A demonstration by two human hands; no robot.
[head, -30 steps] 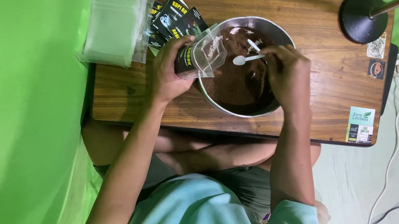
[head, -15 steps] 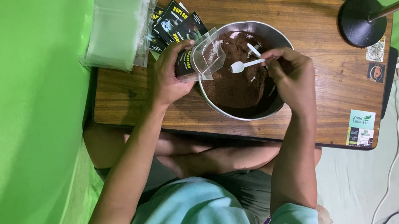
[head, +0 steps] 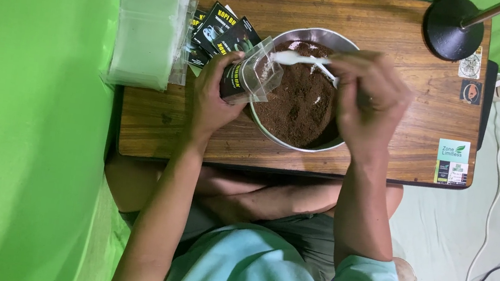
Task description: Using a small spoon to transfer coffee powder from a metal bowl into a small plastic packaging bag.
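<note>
Left hand (head: 214,94) grips the small clear pouch (head: 251,73) at the bowl's (head: 327,144) nine o'clock rim; right hand (head: 365,98) pinches a white spoon (head: 296,58) at its mouth. Pouch looks barely filled; bowl holds plenty of brown powder (head: 299,108).

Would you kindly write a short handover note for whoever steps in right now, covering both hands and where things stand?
Left hand: holds an open clear pouch tilted at the rim of the metal bowl.
Right hand: holds a white spoon, its tip at the pouch mouth.
Bowl on the wooden table holds brown powder.
Dark printed sachets and a stack of clear bags lie left of the bowl.
Done: pouch opened; how full, cannot tell.
Left: much powder is in the bowl.
</note>
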